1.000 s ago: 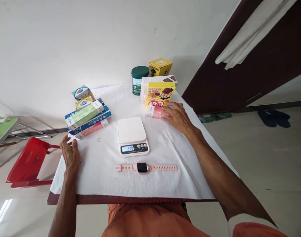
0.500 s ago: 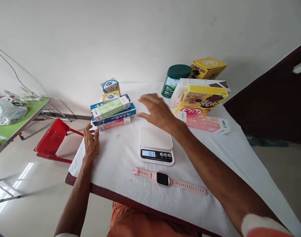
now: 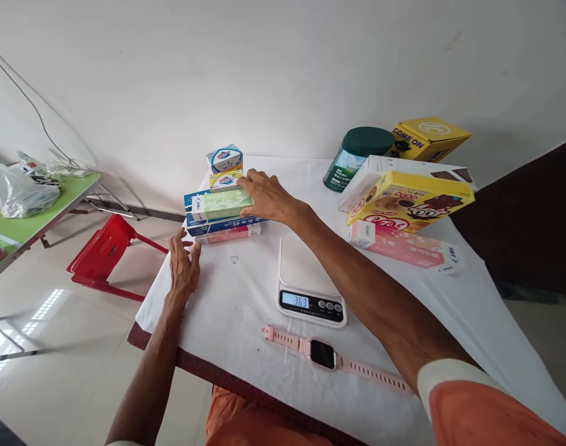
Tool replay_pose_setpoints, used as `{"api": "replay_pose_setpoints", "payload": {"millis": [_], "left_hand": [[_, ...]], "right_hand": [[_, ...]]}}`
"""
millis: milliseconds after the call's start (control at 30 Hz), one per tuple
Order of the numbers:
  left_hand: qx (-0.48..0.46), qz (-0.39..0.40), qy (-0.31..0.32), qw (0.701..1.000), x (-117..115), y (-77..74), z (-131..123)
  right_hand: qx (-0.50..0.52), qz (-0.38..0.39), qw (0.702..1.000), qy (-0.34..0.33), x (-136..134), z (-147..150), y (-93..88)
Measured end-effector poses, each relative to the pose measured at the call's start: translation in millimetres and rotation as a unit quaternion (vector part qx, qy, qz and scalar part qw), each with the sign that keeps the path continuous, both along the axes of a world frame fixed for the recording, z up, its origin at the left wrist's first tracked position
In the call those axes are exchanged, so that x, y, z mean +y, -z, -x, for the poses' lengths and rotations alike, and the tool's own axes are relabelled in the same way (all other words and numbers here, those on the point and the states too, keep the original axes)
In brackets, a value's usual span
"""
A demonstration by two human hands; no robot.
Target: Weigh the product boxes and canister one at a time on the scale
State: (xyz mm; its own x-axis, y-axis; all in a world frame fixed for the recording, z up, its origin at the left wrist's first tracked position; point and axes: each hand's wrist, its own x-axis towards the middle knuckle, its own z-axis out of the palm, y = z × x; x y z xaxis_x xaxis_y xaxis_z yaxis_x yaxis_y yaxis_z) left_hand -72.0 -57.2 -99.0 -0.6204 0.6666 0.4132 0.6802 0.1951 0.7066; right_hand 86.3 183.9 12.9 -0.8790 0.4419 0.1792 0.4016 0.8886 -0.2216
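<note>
My right hand (image 3: 267, 197) reaches across to the stack and grips the right end of the green box (image 3: 218, 204), its thumb at the front and its fingers over the top. Under the green box lie blue boxes (image 3: 208, 227), and a pink box (image 3: 230, 234) is at the bottom front. My left hand (image 3: 184, 263) rests at the stack's near left corner, open, with its fingers apart. The kitchen scale (image 3: 306, 263) has a bare platform and reads 363. In front of it lies a pink smartwatch (image 3: 322, 354), strap stretched out.
Behind the stack are small yellow (image 3: 226, 180) and blue-white boxes (image 3: 225, 158). At the right stand a green-lidded jar (image 3: 345, 164), a yellow COME ON box (image 3: 429, 137), a yellow snack box (image 3: 413, 201) and a pink carton (image 3: 404, 244). A red chair (image 3: 104, 254) is left of the table.
My right hand has moved left from above the scale onto the green box. My left hand stays by the stack. The view has shifted slightly, and the scale still reads 363.
</note>
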Motion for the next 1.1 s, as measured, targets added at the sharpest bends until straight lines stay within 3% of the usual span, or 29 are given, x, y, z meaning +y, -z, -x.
{"api": "replay_pose_setpoints", "payload": {"millis": [167,267,433,600,700,867,967,1100], "left_hand": [[0.001,0.005,-0.003,1.0,0,1.4,2],[0.004,0.007,0.0,1.0,-1,2.4,5],[0.031,0.013,0.011,0.999,-2,-0.5,4],[0.038,0.008,0.022,0.999,0,-5.9,0],[0.044,-0.002,0.024,0.999,1,-4.5,1],[0.052,-0.042,-0.008,0.998,-4,-4.4,-6],[0.078,-0.085,-0.007,0.993,-11,-26.9,-21],[0.052,-0.132,0.088,0.986,-5,-82.3,-45]], "right_hand": [[-0.008,0.044,0.999,0.009,-10,-12,-1.0],[0.038,0.079,0.996,0.009,-14,-36,-4.0],[0.163,0.101,0.981,0.023,-17,-124,-2.7],[0.15,0.101,0.98,0.085,-41,-206,18.0],[0.115,0.116,0.982,0.097,-58,-222,38.1],[0.09,0.109,0.983,0.12,-70,-221,59.4],[0.095,0.108,0.982,0.121,-69,-224,59.2],[0.168,0.111,0.97,0.136,-66,-230,49.4]]}}
